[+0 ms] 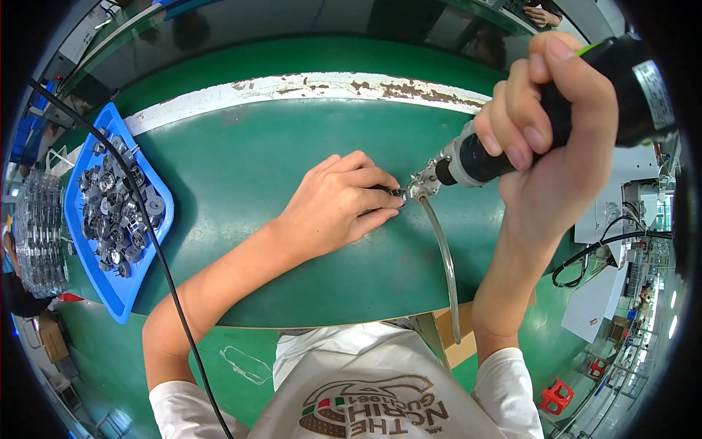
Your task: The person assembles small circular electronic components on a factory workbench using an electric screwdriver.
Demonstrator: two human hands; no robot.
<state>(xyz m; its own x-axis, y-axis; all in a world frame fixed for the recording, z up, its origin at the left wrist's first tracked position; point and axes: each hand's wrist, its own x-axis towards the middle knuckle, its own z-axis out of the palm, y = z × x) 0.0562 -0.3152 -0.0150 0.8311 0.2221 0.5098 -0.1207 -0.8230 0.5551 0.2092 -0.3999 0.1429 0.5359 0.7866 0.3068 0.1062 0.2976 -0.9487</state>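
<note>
Left hand (340, 194), nearly closed, pinches a small dark part (398, 194) right of the blue tray (121, 301). Right hand (563, 164) curls tightly round a black power driver (490, 161), farther right of the tray. I'd brace that pinch, keep the metal nose (426, 180) square. Driver's long axis slants, pointing trayward; part seems crosswise, mostly hidden.

Green flat tabletop (380, 285): centre. Peeling white strip (314, 85): along its far side. Blue plastic angular tray (121, 298): left end, small round grey-and-black parts (110, 212) inside, thin black cable (169, 279) crossing above. Clear plastic stack (40, 234): left of tray. Small dark part (390, 190): mid-table, in left hand (340, 194). Black cylindrical power tool (614, 84): to its right, in right hand (556, 132). Red plastic stool (557, 396): floor, right.
</note>
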